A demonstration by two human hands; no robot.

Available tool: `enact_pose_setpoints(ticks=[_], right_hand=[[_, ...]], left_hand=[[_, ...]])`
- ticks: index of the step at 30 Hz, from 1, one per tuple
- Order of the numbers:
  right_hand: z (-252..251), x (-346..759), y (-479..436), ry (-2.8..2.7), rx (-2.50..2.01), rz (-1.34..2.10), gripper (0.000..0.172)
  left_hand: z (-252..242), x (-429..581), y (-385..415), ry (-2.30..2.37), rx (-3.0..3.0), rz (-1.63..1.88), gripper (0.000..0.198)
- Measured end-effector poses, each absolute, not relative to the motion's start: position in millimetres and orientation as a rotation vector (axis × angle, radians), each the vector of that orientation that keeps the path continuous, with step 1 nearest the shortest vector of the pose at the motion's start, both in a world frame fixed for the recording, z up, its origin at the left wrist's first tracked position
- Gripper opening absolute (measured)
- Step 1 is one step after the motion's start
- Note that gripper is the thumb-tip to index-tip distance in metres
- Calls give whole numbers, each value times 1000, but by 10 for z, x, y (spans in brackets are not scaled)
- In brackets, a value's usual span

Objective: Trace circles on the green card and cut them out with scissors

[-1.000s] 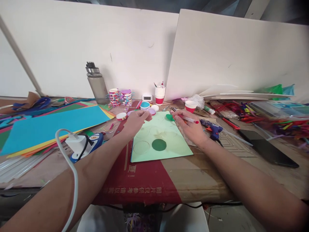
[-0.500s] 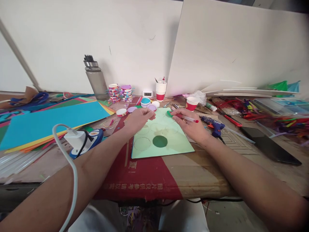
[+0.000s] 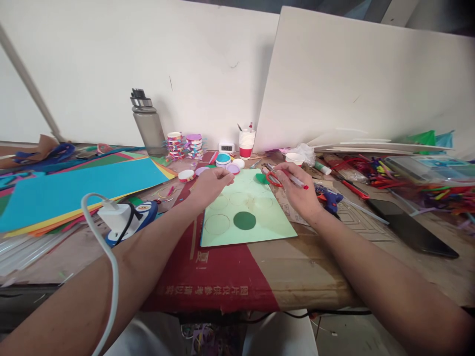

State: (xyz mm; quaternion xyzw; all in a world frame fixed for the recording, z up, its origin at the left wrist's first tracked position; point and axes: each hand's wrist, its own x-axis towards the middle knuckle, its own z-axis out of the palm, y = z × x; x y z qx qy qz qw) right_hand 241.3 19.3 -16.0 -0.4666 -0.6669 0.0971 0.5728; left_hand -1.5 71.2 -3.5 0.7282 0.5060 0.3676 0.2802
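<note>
A light green sheet (image 3: 260, 225) lies on the cardboard-covered table, with pencilled circles and a dark green paper disc (image 3: 244, 220) on it. My left hand (image 3: 210, 185) rests at the sheet's far left corner with its fingers curled into a pinch; I cannot make out what is in them. My right hand (image 3: 295, 190) is closed on a white pen with a red cap (image 3: 297, 180) at the sheet's far right corner. Its fingertips touch the red handles of a pair of scissors (image 3: 273, 179), beside a small green paper piece (image 3: 261, 178).
Coloured paper sheets (image 3: 74, 190) are stacked at left, beside a white charger with a cable (image 3: 115, 217). Behind stand a grey bottle (image 3: 148, 126), decorated rings (image 3: 183, 146), stacked paper cups (image 3: 246, 141) and small lids (image 3: 222, 159). A blue glue gun (image 3: 330, 195), a phone (image 3: 408, 227) and craft clutter lie at right.
My right hand, still holding the pen, has shifted slightly to the red scissors handles. My left hand stays at the sheet's corner. The view has shifted a little.
</note>
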Motion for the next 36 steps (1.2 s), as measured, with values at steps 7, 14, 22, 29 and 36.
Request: enact_pose_setpoints(ticks=[7, 14, 22, 29, 36], right_hand=[[-143, 2402, 156, -1654, -1136, 198, 22], [-162, 2384, 154, -1687, -1100, 257, 19], [-154, 2378, 157, -1709, -1090, 227, 17], [-166, 2357, 164, -1719, -1094, 183, 18], [-179, 2357, 170, -1729, -1099, 177, 19]], left_hand=[[-32, 7, 671, 1218, 2035, 943, 26], [-13, 39, 636, 1108, 2160, 790, 22], [41, 71, 514, 760, 2361, 319, 24], [30, 67, 538, 493, 2492, 203, 37], [10, 68, 532, 476, 2558, 166, 38]])
